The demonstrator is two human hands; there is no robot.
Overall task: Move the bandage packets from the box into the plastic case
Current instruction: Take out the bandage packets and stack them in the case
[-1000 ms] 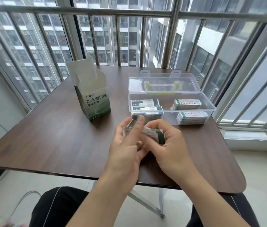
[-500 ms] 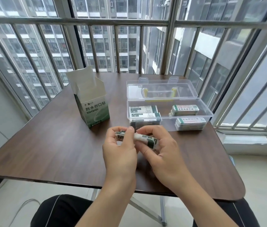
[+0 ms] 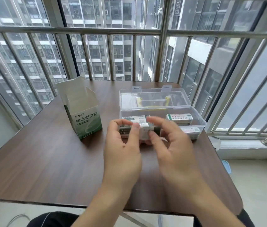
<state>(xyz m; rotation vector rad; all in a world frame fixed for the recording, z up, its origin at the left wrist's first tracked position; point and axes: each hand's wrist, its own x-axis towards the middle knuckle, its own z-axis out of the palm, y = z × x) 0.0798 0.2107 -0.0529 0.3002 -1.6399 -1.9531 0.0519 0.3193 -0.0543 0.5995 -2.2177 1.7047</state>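
Note:
A stack of bandage packets [image 3: 143, 131], white with dark green ends, is held between both hands just in front of the clear plastic case [image 3: 200, 119]. My left hand [image 3: 123, 151] grips its left end with thumb on top. My right hand [image 3: 172, 145] holds the right end, fingers curled loosely over it. The case lies open, lid [image 3: 154, 97] tipped back. More packets [image 3: 179, 117] lie inside it at the right, and another stack [image 3: 135, 119] at its left. The open green and white bandage box [image 3: 83, 112] stands upright to the left.
The brown table [image 3: 47, 161] has free surface at the left and near its front edge. A metal window railing [image 3: 96, 30] runs behind and to the right of the table. A dark trouser leg [image 3: 52, 220] shows below the front edge.
Both hands have carried the packet stack forward from the near table toward the case's front left wall. The stack now lies more level between them.

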